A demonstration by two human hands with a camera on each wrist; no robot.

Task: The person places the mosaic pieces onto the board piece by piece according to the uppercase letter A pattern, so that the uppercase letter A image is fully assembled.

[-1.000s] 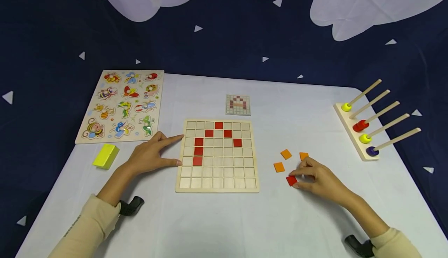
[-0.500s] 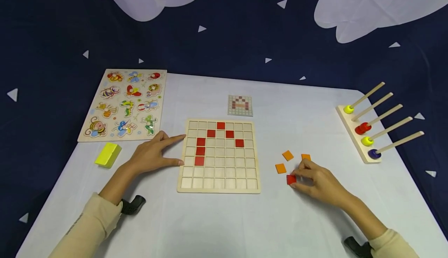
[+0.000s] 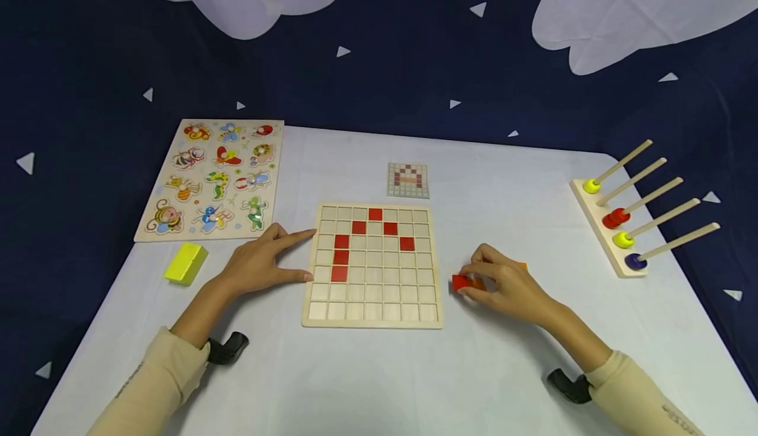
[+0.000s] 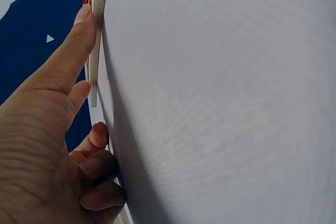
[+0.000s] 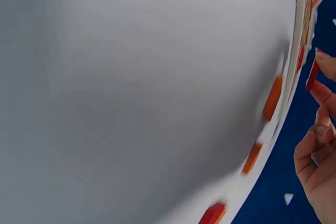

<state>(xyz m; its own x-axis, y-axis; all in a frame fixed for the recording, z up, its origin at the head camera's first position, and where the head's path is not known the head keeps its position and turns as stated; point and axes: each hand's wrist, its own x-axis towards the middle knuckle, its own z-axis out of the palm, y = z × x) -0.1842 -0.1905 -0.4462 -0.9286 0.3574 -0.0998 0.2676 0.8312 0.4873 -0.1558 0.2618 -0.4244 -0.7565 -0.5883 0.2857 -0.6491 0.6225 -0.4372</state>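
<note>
A pale wooden grid board [image 3: 374, 292] lies flat in the middle of the head view, with several red tiles [image 3: 341, 257] set in its upper cells. My left hand [image 3: 260, 265] rests at the board's left edge, thumb and index finger spread and straight against the rim. Between thumb and fingertips, my right hand [image 3: 506, 288] pinches a red tile [image 3: 459, 283] just right of the board. The right wrist view shows this tile held above the table. Orange tiles [image 5: 272, 98] lie below the right hand; in the head view the hand mostly covers them.
A small pattern card [image 3: 407, 180] lies behind the board. An insect puzzle board [image 3: 207, 179] and a yellow block [image 3: 186, 264] are on the left. At the right stands a peg rack [image 3: 604, 232] with coloured beads. Dark cloth hangs behind the table.
My right hand has lifted the red tile from beside the orange tiles and moved it left, towards the board. The left hand stays at the board's edge.
</note>
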